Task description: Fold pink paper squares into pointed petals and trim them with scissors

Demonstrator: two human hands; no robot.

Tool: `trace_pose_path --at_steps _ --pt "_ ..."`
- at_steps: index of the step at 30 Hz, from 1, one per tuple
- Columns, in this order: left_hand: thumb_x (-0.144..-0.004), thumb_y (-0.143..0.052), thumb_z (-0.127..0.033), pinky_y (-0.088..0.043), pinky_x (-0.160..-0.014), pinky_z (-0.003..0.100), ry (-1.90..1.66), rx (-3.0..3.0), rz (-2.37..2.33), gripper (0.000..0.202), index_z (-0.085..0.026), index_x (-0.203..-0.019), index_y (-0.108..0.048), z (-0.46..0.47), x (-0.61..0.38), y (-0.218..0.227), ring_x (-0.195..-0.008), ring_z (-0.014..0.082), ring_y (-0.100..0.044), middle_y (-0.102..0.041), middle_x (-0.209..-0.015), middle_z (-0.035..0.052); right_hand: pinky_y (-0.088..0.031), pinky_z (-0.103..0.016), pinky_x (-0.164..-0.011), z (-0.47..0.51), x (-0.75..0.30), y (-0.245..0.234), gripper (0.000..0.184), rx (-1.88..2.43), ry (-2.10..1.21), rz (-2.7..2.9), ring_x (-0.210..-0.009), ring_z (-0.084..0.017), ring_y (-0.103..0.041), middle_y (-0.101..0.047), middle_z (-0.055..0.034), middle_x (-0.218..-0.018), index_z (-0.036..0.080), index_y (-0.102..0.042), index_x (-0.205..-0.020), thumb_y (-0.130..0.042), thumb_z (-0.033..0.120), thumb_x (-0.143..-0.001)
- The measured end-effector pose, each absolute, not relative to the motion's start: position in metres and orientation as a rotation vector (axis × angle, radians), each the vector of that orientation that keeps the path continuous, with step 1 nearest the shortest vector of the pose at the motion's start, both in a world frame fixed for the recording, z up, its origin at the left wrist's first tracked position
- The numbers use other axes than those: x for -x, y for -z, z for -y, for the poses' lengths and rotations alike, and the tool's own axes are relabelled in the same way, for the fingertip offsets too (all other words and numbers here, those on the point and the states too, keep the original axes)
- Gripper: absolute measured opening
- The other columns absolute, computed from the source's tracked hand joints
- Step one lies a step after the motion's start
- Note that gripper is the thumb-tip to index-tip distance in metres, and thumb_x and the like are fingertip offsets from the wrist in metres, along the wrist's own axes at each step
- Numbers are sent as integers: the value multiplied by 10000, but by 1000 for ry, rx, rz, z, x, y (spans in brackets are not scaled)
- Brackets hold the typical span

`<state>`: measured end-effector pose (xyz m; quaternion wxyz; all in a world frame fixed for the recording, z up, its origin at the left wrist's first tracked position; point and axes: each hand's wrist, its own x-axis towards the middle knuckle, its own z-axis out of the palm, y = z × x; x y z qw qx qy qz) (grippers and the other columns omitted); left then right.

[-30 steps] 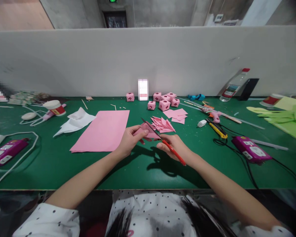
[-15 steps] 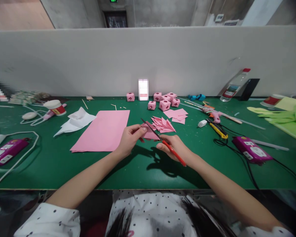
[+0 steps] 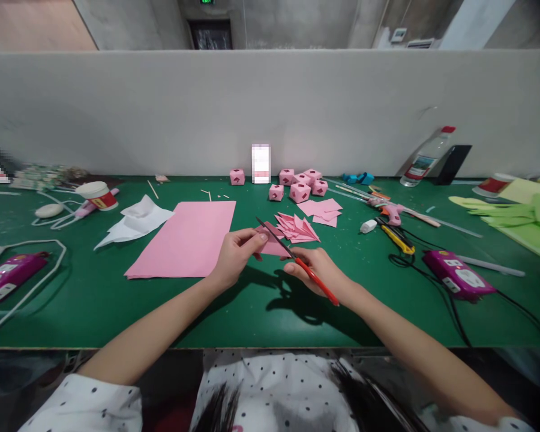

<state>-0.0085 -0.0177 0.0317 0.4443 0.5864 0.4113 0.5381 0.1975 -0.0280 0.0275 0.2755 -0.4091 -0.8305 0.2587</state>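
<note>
Between thumb and fingers, my left hand pinches a small piece of pink paper by its left side. Red-handled scissors are gripped in my right hand, their dark blades lying across the paper and pointing up to the left. How far the blades are apart I cannot make out. Just beyond the paper lies a pile of folded pink paper pieces. A few flat pink squares rest behind it. To the left of my left hand is a stack of large pink sheets.
Several pink paper cubes and a phone stand along the back partition. Crumpled white paper and a paper cup lie left. On the right are a yellow cutter, a pink glue gun, a purple power strip with black cables and a bottle.
The small pink paper has tilted slightly between my hands, showing a darker upper part by the blades. Both hands keep nearly the same place and hold. The camera view has shifted a little.
</note>
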Motion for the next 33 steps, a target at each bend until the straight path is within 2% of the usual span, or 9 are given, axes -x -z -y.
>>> trace_pose_path --at_steps 6,10,18,23,27,31,33 --pt "-796 -659 -391 -447 -486 201 -1326 -1466 -1037 298 -149 -624 -640 19 9 -32 -520 92 -498 -521 -550 -26 -284 -227 -511 29 -197 -28 605 1138 -759 2220 -513 -105 -368 -463 32 -542 131 -667 -878 -468 701 -845" --pt "-791 -665 -405 -451 -488 208 -1338 -1451 -1037 288 -152 -652 -654 19 8 -32 -530 99 -502 -526 -564 -24 -304 -231 -511 30 -196 -30 603 1133 -746 2219 -505 -113 -401 -492 18 -536 130 -692 -902 -483 692 -843" --pt "-807 -660 -393 -449 -493 207 -1359 -1464 -1025 292 -150 -646 -650 21 8 -32 -528 95 -501 -525 -560 -24 -312 -223 -431 33 -195 -32 546 1207 -956 2143 -381 -122 -441 -443 58 -410 141 -669 -972 -569 653 -814" --pt "-809 -664 -383 -447 -481 199 -1376 -1459 -1014 287 -148 -645 -645 20 9 -32 -519 87 -496 -506 -550 -30 -321 -224 -454 33 -194 -33 505 1189 -839 2141 -401 -119 -452 -458 54 -427 143 -677 -917 -602 629 -805" --pt "-809 -661 -402 -468 -469 206 -1360 -1453 -999 282 -139 -706 -669 20 9 -33 -532 95 -533 -576 -615 -11 -371 -234 -506 27 -197 -35 480 1268 -666 2050 -466 -146 -542 -579 2 -529 157 -677 -901 -531 612 -860" --pt "-809 -663 -418 -462 -425 202 -1316 -1418 -952 286 -134 -841 -664 20 8 -33 -631 161 -671 -671 -748 37 -411 -259 -612 9 -214 -33 413 1545 -332 1943 -650 -214 -655 -697 -65 -729 177 -658 -1016 -500 542 -902" --pt "-798 -678 -415 -469 -427 199 -1302 -1419 -946 295 -134 -882 -647 20 7 -33 -677 189 -706 -690 -798 53 -407 -274 -616 -3 -229 -30 444 1745 -185 1956 -696 -250 -669 -716 -100 -793 160 -601 -1150 -538 508 -882"
